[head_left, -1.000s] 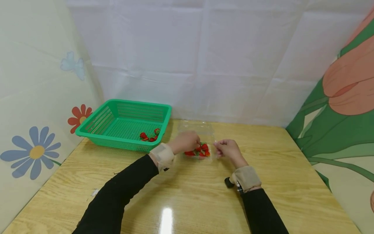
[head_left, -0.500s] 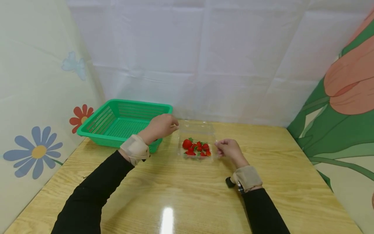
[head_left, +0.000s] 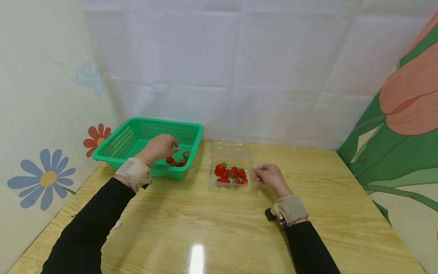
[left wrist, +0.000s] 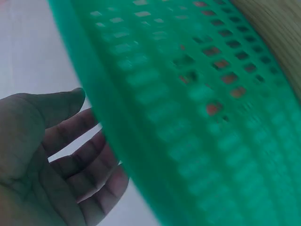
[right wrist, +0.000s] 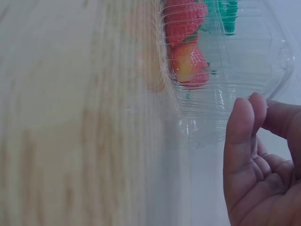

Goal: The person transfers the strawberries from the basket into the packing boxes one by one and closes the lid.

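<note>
My left hand (head_left: 161, 147) hovers over the front part of the green plastic basket (head_left: 198, 142), holding nothing. In the left wrist view its fingers are loosely bent, with the thumb apart from them. Several strawberries (head_left: 172, 161) lie in the basket's front right corner, just beside this hand. To the right stands a clear plastic clamshell box (head_left: 213, 152) with its lid tipped back and several strawberries (head_left: 220, 170) inside. My right hand (head_left: 270, 177) pinches the box's right rim between thumb and fingers, seen closely in the right wrist view.
Everything stands on a wood-grain table (head_left: 219, 228). A white cloth (head_left: 267, 76) hangs behind it, and panels with printed flowers flank both sides. A small white scrap (head_left: 117, 225) lies near my left forearm.
My left hand has moved left from above the clamshell box to over the basket. A large strawberry now shows at the box's left. The right hand stays at the rim.
</note>
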`<state>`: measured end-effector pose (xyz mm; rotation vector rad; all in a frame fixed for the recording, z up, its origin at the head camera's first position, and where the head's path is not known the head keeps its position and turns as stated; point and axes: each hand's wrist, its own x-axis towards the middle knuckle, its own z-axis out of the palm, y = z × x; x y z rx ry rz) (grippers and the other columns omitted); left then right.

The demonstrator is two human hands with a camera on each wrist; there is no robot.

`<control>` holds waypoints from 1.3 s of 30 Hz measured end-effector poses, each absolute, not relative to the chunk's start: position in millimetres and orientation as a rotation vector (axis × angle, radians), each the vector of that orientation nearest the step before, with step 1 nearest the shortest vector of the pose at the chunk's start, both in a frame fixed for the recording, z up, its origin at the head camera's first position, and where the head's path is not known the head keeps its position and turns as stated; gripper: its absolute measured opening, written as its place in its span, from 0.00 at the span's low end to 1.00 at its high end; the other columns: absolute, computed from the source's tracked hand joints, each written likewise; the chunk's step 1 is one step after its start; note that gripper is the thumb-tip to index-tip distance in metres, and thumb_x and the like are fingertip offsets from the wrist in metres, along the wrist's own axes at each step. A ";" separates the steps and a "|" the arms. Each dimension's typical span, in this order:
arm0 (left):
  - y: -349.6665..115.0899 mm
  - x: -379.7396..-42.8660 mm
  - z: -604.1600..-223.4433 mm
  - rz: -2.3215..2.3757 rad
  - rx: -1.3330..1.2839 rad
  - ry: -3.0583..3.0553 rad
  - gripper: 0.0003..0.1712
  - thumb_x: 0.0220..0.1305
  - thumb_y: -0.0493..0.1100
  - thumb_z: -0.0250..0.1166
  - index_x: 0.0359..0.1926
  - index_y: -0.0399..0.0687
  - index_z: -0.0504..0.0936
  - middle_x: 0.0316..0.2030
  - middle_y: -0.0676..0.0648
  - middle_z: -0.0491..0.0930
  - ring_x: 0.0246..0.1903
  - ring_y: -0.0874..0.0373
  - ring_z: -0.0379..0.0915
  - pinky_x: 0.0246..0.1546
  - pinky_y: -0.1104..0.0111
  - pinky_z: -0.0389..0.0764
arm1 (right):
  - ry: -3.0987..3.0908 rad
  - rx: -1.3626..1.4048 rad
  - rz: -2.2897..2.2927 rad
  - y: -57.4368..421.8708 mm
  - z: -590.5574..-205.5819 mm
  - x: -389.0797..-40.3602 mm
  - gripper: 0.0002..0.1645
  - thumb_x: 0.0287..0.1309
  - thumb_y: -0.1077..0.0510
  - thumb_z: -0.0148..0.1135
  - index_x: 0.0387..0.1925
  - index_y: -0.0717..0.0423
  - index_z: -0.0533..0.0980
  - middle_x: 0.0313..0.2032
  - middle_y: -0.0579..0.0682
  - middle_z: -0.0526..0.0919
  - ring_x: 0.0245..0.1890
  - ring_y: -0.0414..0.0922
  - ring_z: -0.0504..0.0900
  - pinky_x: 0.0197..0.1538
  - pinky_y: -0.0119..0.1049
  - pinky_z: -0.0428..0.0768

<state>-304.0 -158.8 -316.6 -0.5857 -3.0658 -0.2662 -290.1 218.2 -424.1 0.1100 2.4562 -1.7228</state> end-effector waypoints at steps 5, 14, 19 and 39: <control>-176.9 -308.0 -324.2 -0.266 -0.554 -3.184 0.14 0.64 0.44 0.60 0.44 0.40 0.82 0.43 0.40 0.81 0.40 0.47 0.77 0.41 0.54 0.76 | 2.459 0.106 -1.726 217.5 -424.8 -288.2 0.16 0.63 0.58 0.56 0.38 0.72 0.72 0.21 0.49 0.76 0.21 0.39 0.75 0.27 0.33 0.79; -194.2 -320.9 -341.8 -0.301 -0.528 -3.398 0.14 0.61 0.46 0.63 0.21 0.45 0.79 0.19 0.51 0.71 0.19 0.59 0.64 0.23 0.68 0.68 | 2.447 0.100 -1.752 216.3 -425.9 -289.7 0.16 0.63 0.58 0.56 0.37 0.72 0.72 0.20 0.47 0.75 0.20 0.38 0.74 0.26 0.32 0.78; -197.2 -324.2 -346.3 -0.364 -0.535 -3.468 0.24 0.62 0.44 0.62 0.10 0.53 0.65 0.11 0.56 0.52 0.13 0.64 0.46 0.19 0.70 0.56 | 2.456 0.076 -1.749 215.7 -425.1 -290.1 0.17 0.63 0.58 0.56 0.38 0.74 0.72 0.19 0.47 0.74 0.20 0.38 0.74 0.26 0.32 0.78; -199.5 -339.7 -358.0 -0.364 -0.498 -3.628 0.24 0.59 0.33 0.53 0.10 0.51 0.57 0.13 0.53 0.47 0.15 0.61 0.43 0.19 0.68 0.55 | 2.463 0.102 -1.742 215.0 -427.6 -292.2 0.16 0.63 0.58 0.56 0.37 0.72 0.73 0.20 0.47 0.75 0.21 0.38 0.75 0.26 0.32 0.78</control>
